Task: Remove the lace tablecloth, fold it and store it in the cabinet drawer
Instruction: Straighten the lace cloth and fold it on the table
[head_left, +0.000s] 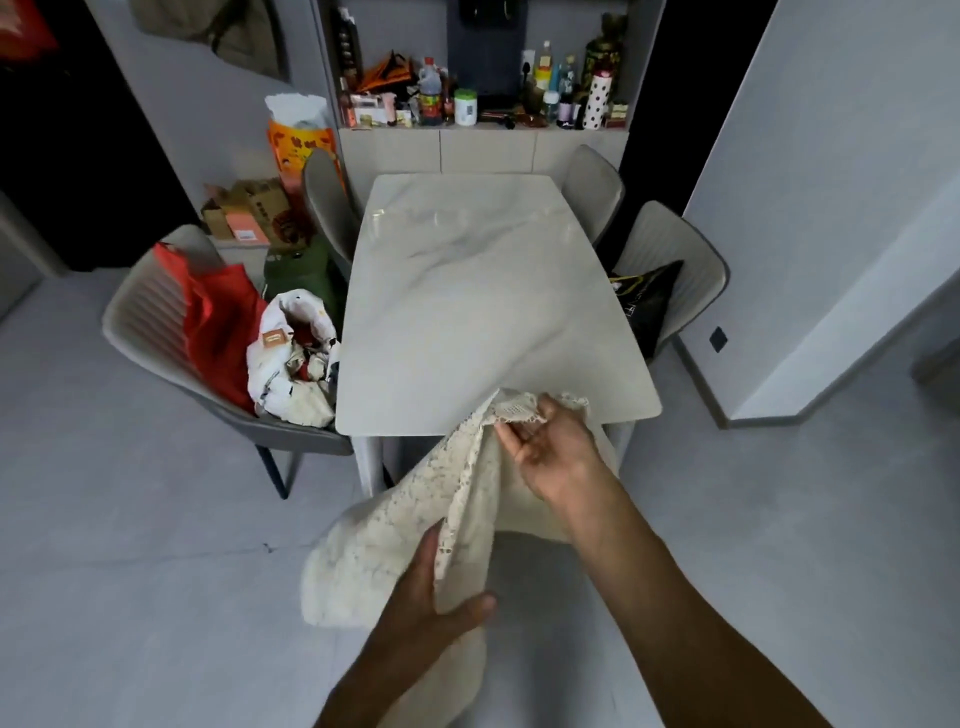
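The marble table (488, 291) is bare, so removal is judged complete. The lace tablecloth (410, 540) is held off the near edge. Its scalloped hem is pinched by the right hand (553, 447), while the hanging bulk is gripped by the left hand (441, 597), presumably to align edges for folding.

- White marble-look table (483, 291); glossy top, grey veining
- Lace tablecloth (519, 410) touching only its near edge; the rest hanging off
- Grey tiled floor (130, 571) under table and chairs (156, 322)
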